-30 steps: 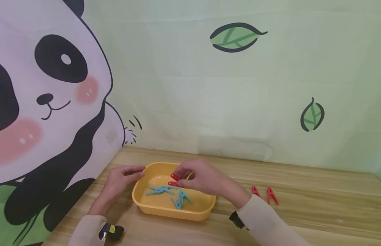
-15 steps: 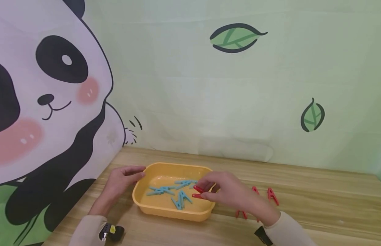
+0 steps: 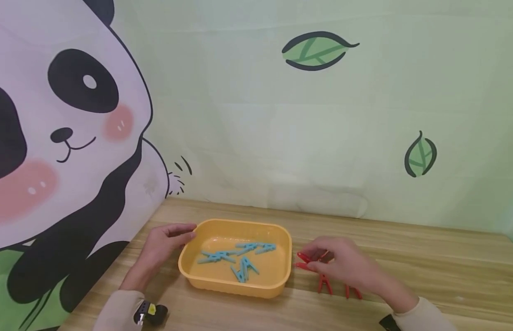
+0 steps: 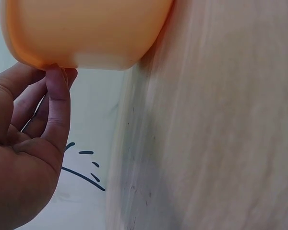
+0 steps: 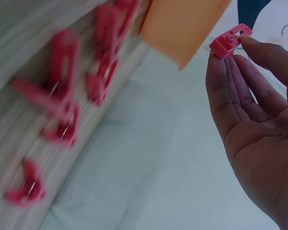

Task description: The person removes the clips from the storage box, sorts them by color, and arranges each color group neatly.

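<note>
A yellow plastic basin (image 3: 236, 288) stands on the table with several light-blue clothespins (image 3: 245, 269) lying in it. At its left end my left hand (image 3: 164, 241) pinches the rim between thumb and fingers; the left wrist view shows the fingertips on the basin's edge (image 4: 86, 60). My right hand (image 3: 343, 262), just right of the basin and above the table, pinches a red clothespin (image 5: 230, 40) between thumb and fingertips. Under and near this hand lie several more red clothespins (image 3: 324, 284), partly hidden by it in the head view.
The wooden table (image 3: 447, 271) runs back to a pale green cloth backdrop (image 3: 223, 115) printed with leaves. A large printed panda (image 3: 74, 138) covers the backdrop on the left side.
My right hand has moved right, from over the basin to over the table beside it, still pinching the red clothespin. The left hand stays at the basin's rim.
</note>
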The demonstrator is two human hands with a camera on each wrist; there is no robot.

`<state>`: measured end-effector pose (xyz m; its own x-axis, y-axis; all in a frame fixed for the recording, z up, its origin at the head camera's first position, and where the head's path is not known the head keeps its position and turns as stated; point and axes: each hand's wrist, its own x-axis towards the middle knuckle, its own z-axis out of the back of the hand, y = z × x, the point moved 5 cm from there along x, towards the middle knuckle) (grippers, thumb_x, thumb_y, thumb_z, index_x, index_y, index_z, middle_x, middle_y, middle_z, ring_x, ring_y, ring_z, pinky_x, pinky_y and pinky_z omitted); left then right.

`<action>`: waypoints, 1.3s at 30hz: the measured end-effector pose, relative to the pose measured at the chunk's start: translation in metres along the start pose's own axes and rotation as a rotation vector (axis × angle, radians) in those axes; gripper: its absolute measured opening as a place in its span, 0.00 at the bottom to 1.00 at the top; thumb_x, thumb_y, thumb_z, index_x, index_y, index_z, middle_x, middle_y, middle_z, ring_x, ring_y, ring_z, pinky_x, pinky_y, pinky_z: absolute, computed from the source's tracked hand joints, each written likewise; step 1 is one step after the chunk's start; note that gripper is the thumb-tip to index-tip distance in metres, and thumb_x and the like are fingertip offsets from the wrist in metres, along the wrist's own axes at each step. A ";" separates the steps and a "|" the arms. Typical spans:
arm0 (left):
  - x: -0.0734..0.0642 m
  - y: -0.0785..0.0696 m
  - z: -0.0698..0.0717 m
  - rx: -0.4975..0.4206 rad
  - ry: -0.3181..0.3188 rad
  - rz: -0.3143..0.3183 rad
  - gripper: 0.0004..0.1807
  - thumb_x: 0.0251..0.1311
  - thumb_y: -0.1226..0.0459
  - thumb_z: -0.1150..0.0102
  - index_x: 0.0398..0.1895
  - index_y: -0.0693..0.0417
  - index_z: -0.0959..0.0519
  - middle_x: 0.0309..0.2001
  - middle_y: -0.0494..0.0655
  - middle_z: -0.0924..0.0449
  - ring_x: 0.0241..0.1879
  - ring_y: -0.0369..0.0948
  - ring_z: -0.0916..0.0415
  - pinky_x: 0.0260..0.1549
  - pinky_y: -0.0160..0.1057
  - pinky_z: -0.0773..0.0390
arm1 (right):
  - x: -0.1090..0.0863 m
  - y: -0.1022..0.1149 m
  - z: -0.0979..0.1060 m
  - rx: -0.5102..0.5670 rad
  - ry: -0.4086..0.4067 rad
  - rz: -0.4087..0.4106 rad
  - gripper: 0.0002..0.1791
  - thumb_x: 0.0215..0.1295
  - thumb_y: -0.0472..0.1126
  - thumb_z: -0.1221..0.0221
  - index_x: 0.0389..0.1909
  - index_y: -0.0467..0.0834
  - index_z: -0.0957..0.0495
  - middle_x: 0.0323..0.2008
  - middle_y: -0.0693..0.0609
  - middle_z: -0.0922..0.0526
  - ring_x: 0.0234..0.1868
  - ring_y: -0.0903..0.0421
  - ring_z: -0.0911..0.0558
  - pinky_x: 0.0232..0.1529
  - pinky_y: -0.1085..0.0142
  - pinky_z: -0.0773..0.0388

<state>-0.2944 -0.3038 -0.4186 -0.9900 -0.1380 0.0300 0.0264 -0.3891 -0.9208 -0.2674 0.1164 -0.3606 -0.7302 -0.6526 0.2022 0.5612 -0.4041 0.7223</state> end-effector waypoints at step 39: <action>0.001 0.001 0.000 -0.006 -0.007 0.013 0.22 0.68 0.59 0.28 0.60 0.61 0.14 0.58 0.53 0.13 0.61 0.48 0.19 0.50 0.29 0.20 | -0.073 -0.084 0.051 -0.090 0.177 -0.220 0.09 0.67 0.32 0.29 0.47 0.38 0.13 0.41 0.53 0.12 0.39 0.64 0.17 0.40 0.67 0.16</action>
<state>-0.2952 -0.3047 -0.4193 -0.9886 -0.1490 0.0207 0.0382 -0.3822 -0.9233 -0.2810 0.2304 -0.4019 -0.7631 -0.6417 -0.0773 0.4351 -0.5985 0.6727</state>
